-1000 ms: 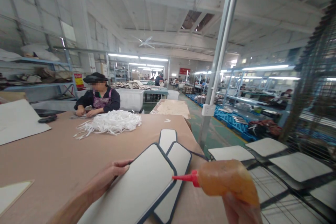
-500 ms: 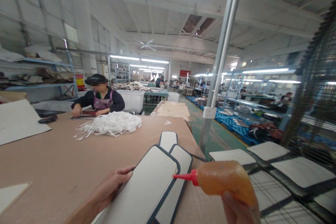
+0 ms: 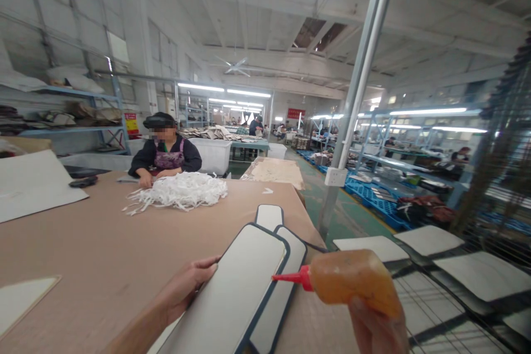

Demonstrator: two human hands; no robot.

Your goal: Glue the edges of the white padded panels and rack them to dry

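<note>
My left hand (image 3: 193, 282) grips the left edge of a white panel with a dark border (image 3: 232, 287), thumb on top and fingers underneath. The panel is tilted, its rounded far end over other panels. In my right hand (image 3: 375, 321) is an amber glue bottle (image 3: 352, 276), laid on its side. Its red nozzle (image 3: 292, 277) points left, the tip at the panel's right edge. A pale glue line shows along the far right corner. Beneath lie a second bordered panel (image 3: 286, 287) and a third (image 3: 269, 215), both partly covered.
A brown-covered table (image 3: 103, 243) spreads ahead, bearing a heap of white strips (image 3: 182, 191) and a large white sheet (image 3: 37, 182). Across it sits a co-worker (image 3: 168, 149). A metal post (image 3: 352, 83) rises at right, beside a wire rack holding several panels (image 3: 481, 274).
The nozzle tip has moved down along the panel's right edge, away from the corner. The co-worker's hands have shifted toward the white strips. My view has swung slightly left.
</note>
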